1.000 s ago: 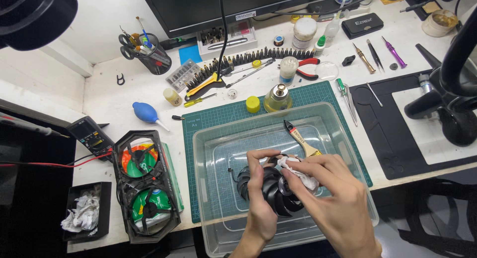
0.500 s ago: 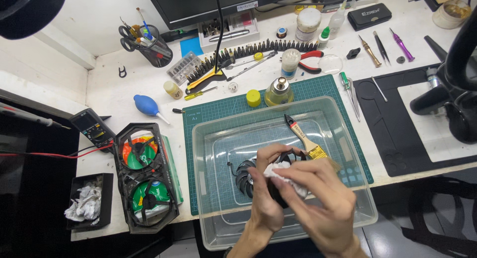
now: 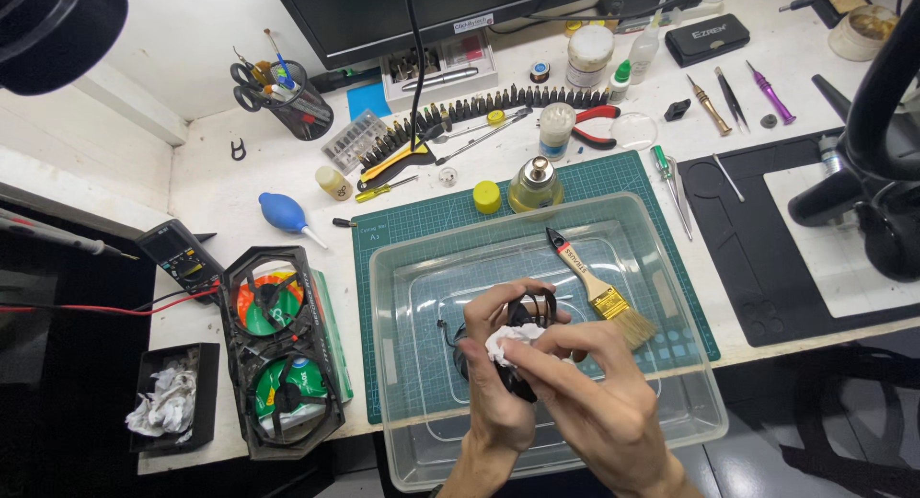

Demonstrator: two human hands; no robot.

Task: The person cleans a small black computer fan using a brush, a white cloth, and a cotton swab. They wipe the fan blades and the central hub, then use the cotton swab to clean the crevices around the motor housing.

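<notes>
You hold a small black fan with dangling wires over the clear plastic tub, and a crumpled white wipe is pressed against its top face.

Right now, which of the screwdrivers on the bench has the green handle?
The small green-handled screwdriver, lying just off the cutting mat's upper right corner. The one left of the mat is the yellow screwdriver, and another is the purple screwdriver.

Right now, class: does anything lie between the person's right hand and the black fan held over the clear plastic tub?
Yes. A crumpled white tissue sits between the right hand and the black fan, pressed against it. The left hand grips the fan directly, over the clear plastic tub.
</notes>
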